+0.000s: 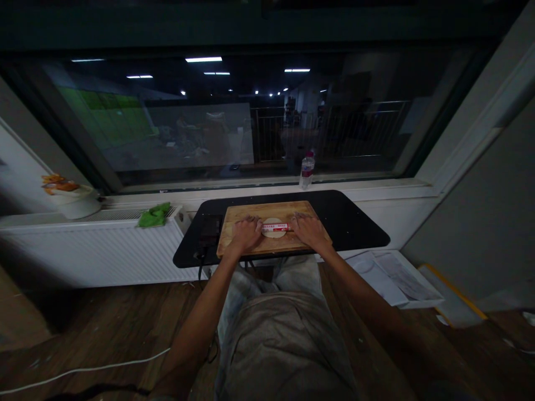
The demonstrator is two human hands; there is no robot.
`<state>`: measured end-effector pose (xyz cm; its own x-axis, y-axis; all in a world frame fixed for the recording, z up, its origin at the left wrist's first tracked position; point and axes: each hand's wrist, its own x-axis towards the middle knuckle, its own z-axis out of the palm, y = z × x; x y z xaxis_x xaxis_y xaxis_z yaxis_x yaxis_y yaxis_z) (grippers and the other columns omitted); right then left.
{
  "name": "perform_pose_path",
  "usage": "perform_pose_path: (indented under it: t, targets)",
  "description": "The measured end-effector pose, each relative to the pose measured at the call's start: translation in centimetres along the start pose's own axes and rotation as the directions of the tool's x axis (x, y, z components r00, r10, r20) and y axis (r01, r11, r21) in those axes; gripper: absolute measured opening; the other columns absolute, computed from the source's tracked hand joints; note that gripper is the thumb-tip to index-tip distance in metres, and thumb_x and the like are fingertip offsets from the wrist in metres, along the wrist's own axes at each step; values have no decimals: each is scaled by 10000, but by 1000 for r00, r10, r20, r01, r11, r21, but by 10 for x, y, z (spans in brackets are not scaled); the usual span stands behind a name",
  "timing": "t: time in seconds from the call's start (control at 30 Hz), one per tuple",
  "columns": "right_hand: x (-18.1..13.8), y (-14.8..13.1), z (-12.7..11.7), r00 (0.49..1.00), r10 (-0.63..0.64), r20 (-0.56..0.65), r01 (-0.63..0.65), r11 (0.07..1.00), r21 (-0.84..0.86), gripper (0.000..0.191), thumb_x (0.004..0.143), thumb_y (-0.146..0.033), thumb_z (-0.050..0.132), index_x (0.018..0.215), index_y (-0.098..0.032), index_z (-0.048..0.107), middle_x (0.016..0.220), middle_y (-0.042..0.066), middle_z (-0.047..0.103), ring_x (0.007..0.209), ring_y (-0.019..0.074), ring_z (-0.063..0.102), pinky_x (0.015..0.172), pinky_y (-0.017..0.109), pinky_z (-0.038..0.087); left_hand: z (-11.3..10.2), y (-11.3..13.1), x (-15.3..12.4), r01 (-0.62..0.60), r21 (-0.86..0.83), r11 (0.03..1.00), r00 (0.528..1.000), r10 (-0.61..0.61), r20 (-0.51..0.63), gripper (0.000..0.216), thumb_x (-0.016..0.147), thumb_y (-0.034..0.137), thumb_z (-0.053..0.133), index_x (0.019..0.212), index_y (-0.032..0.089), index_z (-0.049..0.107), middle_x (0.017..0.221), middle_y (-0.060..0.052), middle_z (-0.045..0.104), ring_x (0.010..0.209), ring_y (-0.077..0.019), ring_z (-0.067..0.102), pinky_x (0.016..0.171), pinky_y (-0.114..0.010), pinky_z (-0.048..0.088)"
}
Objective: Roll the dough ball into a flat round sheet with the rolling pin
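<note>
A wooden board (246, 214) lies on a small black table (355, 223). On the board is a flat round of pale dough (273, 234), with a red and white roller (276, 226) lying across it. My left hand (246, 234) rests palm down on the roller's left end, fingers curled over it. My right hand (307, 229) presses the right end the same way. Both ends of the roller are hidden under my hands.
A plastic water bottle (306, 170) stands on the window sill behind the table. A green cloth (154, 215) lies on the white radiator (92, 250) at left, near a white bowl (77, 203). Papers (393, 275) lie on the floor at right. A white cable (83, 367) crosses the wooden floor.
</note>
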<state>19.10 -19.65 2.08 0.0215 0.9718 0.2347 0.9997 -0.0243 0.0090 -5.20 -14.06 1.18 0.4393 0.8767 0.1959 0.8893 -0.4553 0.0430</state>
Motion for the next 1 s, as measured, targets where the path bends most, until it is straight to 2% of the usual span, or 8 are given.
perform_pose_path:
  t: [0.1,0.27,0.57,0.9,1.0]
  targets:
    - [-6,0,1,999,-42,-7,42,999,-1,561,1199,-292,272,1434,-119,751,1468,217,768,1369,319,726,1169,379,523,2,0,-4,-12,6,1000,1000,12,-16,505,1225,365,291,1432,208,724,1497,-136,743,1416,-290,668,1127,-404,546]
    - [-14,-3,2,999,-10,-40,12,999,43,593,1212,-301,243,1534,-63,681,1578,219,701,1483,306,649,1243,369,465,3,0,-9,-11,-35,999,999,9,-49,546,1236,400,251,1464,222,714,1534,-121,731,1423,-280,670,1150,-406,542]
    - [-26,-5,5,997,6,-76,-1,997,73,595,1211,-329,264,1540,-69,687,1560,209,716,1439,312,681,1253,380,460,8,-3,-19,-72,-63,995,993,65,-98,492,1225,378,325,1550,236,665,1612,-100,693,1543,-279,588,1278,-447,469]
    - [-38,-3,12,994,14,-107,-1,992,126,610,1209,-356,277,1621,-94,643,1626,190,674,1522,308,623,1312,410,417,16,-8,-24,-119,-83,989,983,105,-152,517,1220,388,345,1587,180,645,1676,-118,641,1582,-272,555,1336,-443,402]
    - [-40,-2,15,992,-3,-126,22,989,145,627,1207,-367,274,1631,-77,633,1638,201,661,1540,318,608,1328,438,410,17,-9,-26,-123,-94,988,981,107,-163,504,1219,385,352,1573,204,661,1668,-103,651,1588,-265,552,1343,-442,397]
